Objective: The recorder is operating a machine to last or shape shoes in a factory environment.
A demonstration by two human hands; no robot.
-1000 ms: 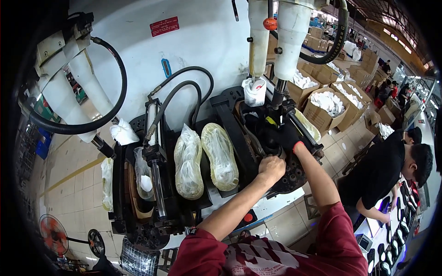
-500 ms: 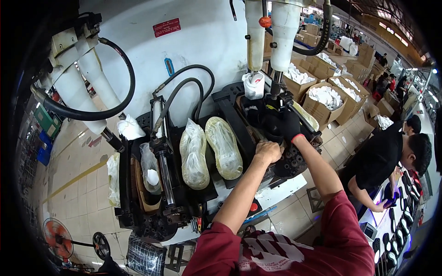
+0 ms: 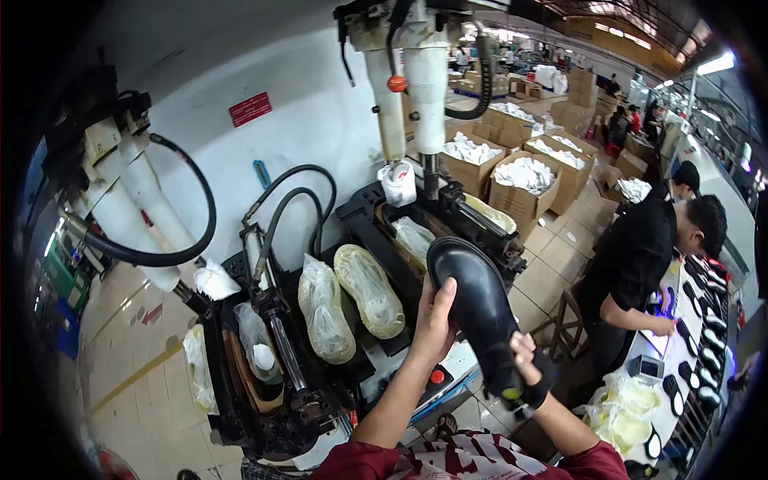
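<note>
Head view: a long, glossy black, shoe-shaped piece [image 3: 472, 280] with a yellow-green patch near its lower end is held in the air between both hands, in front of the right station of a black metal press [image 3: 360, 210]. The bare left hand [image 3: 436, 316] holds its upper left edge, thumb against the smooth broad face and the other fingers mostly hidden behind. The right hand [image 3: 530, 370], in a dark glove with bare fingertips showing, is closed around the narrower lower end. Holding both ends probably keeps the slick, slanting piece from twisting, and leaves most of the broad face uncovered and turned up toward the wearer. Beyond it, a brown-lined trough holds crumpled clear plastic [image 3: 414, 237], perhaps as a protective lining. Two pale yellow, sole-shaped pieces with clear plastic on them [image 3: 326, 316] [image 3: 370, 292] lie side by side between the stations, likely there to be within easy reach. Above the trough, a white wrapping [image 3: 398, 184] covers the tip of one white cylinder [image 3: 384, 104], perhaps as padding. A red round button [image 3: 436, 376] sits near the left forearm.
</note>
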